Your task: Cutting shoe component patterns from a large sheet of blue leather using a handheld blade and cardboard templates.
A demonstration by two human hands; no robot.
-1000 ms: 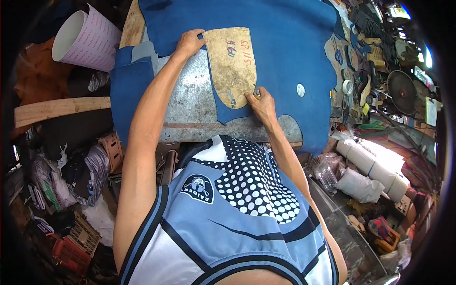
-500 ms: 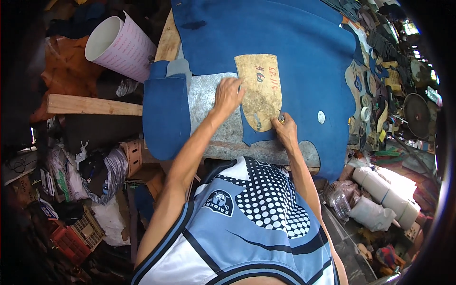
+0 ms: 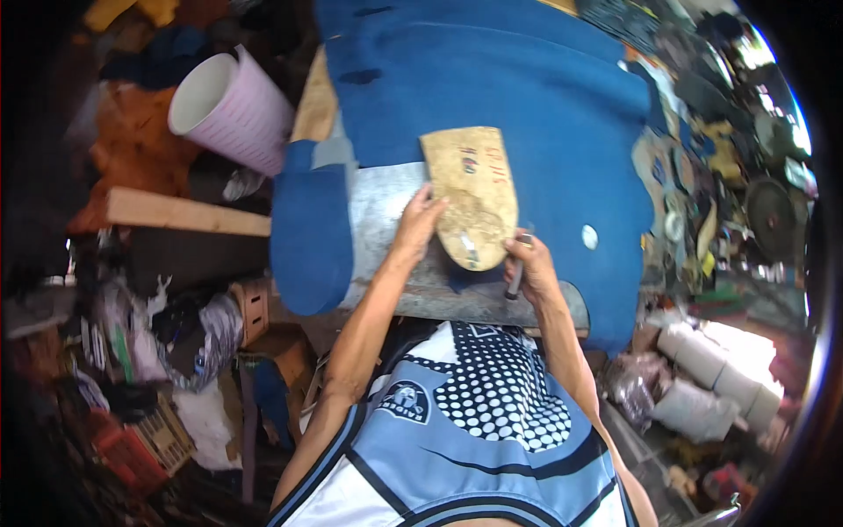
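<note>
A tan template (image 3: 474, 189), straight at its far end and rounded at its near end, has handwritten marks and worn patches. It overlaps the cut edge of a large blue sheet (image 3: 562, 132) that looks like leather. My left hand (image 3: 419, 224) pinches the template's left edge between thumb and fingers. At its lower right edge, my right hand (image 3: 534, 262) is closed round a slim dark-handled tool (image 3: 515, 283), its thumb against the template. The tool's working end cannot be made out. Under the left hand shows a grey metal-like work surface (image 3: 382, 206).
Left of the surface hangs a rounded blue flap (image 3: 310, 237). A pale pink roll (image 3: 233, 114) and a wooden plank (image 3: 184, 211) lie further left. White wrapped rolls (image 3: 720, 360) stand at the right, near stacked scraps and tools. The blue sheet has a white oval spot (image 3: 589, 236).
The template has shifted slightly left and toward me, turning a little. My left hand has gone from lying over its edge to pinching it. The tool in my right hand now points toward me.
</note>
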